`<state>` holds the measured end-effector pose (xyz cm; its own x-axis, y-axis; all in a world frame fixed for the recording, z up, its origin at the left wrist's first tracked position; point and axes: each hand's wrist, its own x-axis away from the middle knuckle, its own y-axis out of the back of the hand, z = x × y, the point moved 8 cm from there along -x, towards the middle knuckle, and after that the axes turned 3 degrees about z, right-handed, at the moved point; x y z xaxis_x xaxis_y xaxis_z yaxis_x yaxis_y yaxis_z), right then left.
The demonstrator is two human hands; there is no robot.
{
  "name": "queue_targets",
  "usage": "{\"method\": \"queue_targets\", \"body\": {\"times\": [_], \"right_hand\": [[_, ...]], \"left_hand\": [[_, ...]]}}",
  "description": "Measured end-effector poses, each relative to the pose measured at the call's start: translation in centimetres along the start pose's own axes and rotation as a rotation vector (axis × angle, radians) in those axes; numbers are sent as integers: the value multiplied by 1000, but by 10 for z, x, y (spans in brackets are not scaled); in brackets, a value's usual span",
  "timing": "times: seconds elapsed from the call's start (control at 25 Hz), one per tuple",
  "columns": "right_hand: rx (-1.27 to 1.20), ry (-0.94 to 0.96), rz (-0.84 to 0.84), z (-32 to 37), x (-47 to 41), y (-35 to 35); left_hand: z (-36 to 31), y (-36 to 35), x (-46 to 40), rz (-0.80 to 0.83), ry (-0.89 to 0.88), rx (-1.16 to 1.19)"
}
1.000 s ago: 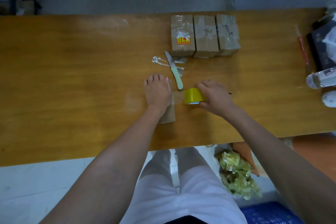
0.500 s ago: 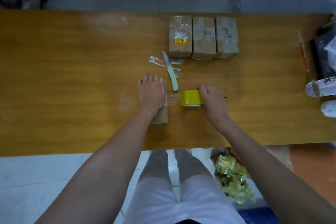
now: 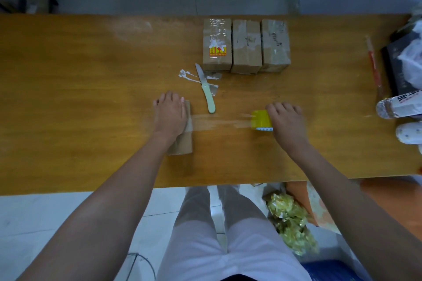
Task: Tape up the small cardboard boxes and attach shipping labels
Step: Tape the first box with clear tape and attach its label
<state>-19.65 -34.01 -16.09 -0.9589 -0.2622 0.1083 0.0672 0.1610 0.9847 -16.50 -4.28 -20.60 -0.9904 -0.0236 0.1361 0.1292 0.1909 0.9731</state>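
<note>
Left hand (image 3: 170, 113) flat, pinning small box (image 3: 182, 141) so right hand (image 3: 288, 124), gripping tape roll (image 3: 261, 120), can stretch the strip (image 3: 219, 121) taut.

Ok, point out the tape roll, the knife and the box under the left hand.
tape roll (image 3: 260, 119), head view, yellow outer side.
knife (image 3: 210, 102), head view, pale green handle.
box (image 3: 184, 143), head view, bare near end.
</note>
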Motion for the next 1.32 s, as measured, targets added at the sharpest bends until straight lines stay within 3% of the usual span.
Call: {"method": "queue_targets", "body": {"times": [0.16, 0.44, 0.6, 0.72, 0.84, 0.96, 1.2, 1.32], "right_hand": [[147, 48, -52, 1, -1, 5], [69, -6, 237, 1, 2, 5], [-204, -31, 15, 37, -32, 49], [-351, -79, 161, 85, -85, 35], [-333, -132, 327, 128, -116, -3], [-350, -197, 383, 142, -126, -30], [-397, -134, 351, 149, -127, -24], [-550, -225, 155, 138, -116, 11]], "left_hand": [[-1, 1, 0, -9, -9, -9], [-2, 3, 2, -1, 6, -43], [-3, 2, 2, 3, 11, -33], [-3, 3, 4, -12, 16, -20], [-1, 3, 3, -20, 15, -21], [-1, 3, 3, -24, 16, -38], [-3, 3, 4, -19, 10, -38], [-3, 3, 3, -10, 10, -27]]}}
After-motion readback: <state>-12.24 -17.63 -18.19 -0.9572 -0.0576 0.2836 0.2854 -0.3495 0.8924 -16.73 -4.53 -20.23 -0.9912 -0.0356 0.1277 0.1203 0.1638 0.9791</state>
